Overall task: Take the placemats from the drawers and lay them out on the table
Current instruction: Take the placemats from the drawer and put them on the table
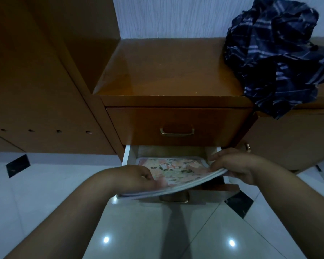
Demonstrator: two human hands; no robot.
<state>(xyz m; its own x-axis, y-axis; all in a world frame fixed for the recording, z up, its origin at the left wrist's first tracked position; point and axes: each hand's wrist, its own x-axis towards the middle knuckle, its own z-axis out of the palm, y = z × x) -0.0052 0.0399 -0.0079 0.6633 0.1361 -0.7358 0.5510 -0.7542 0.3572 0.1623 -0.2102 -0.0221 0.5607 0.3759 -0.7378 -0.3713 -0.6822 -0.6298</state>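
Note:
A stack of floral placemats (pixel 173 173), pink and cream with white edges, lies tilted over the open lower drawer (pixel 126 154), its near edge raised above the drawer front. My left hand (pixel 138 174) grips the stack's left side, thumb on top. My right hand (pixel 232 165) pinches the right edge, fingers curled round it. The drawer's inside below the stack is mostly hidden.
The upper drawer (pixel 176 126) with a brass handle is closed. A dark blue striped cloth (pixel 277 57) is heaped on the cabinet top (pixel 166 71) at the right. A tall wooden cabinet (pixel 36 81) stands to the left. Glossy white floor tiles (pixel 157 230) lie below.

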